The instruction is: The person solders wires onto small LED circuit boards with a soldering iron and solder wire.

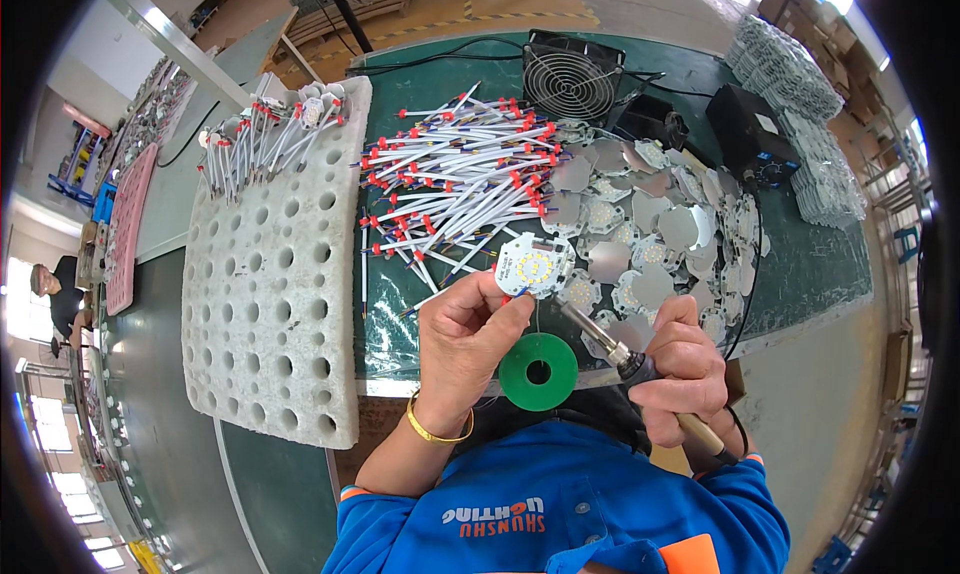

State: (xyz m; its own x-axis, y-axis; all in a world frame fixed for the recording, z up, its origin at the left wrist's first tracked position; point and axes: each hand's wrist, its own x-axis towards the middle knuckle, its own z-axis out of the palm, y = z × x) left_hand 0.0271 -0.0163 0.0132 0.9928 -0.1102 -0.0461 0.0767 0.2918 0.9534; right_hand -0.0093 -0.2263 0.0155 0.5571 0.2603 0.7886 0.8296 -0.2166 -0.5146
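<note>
The left hand (pixel 465 329) pinches a round white board (pixel 533 265) at its lower edge between thumb and forefinger, near the middle of the frame; a small blue lead (pixel 522 291) shows by the fingertips, too small to tell how it meets the board; the right hand (pixel 685 374), right of centre, curls round a soldering iron (pixel 630 362), whose tip points at the board's lower right edge, though contact cannot be told; the step in hand looks like soldering the lead; the next move probably calls for a steady board, the tip set exactly on the joint, and solder, perhaps from the green spool (pixel 515 379) just below; farther out, white wires (pixel 460 164) with red ends lie at upper centre, metal discs (pixel 608 261) to their right; a pale, holed tray (pixel 345 394) spans the left; a black fan (pixel 570 82) stands at the top.
</note>
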